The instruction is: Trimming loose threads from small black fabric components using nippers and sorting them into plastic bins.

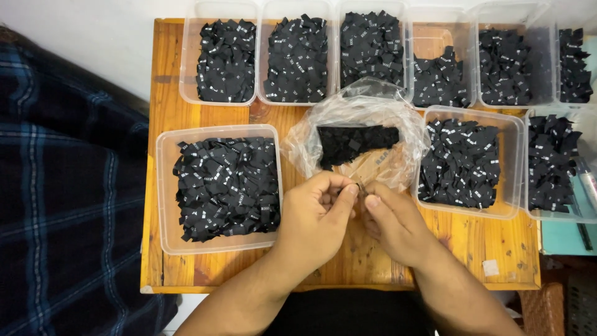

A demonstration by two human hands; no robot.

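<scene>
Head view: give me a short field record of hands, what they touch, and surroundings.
left hand: fingertips pinched together with the right hand's, on something too small to tell
right hand: meets the left hand at the bag's mouth
plastic bag: clear, open, black labels inside
tubs: clear, full of black labels, around the bag
table: wooden

Orange wooden table [472, 239] – pale wall [93, 43] behind it.
</scene>
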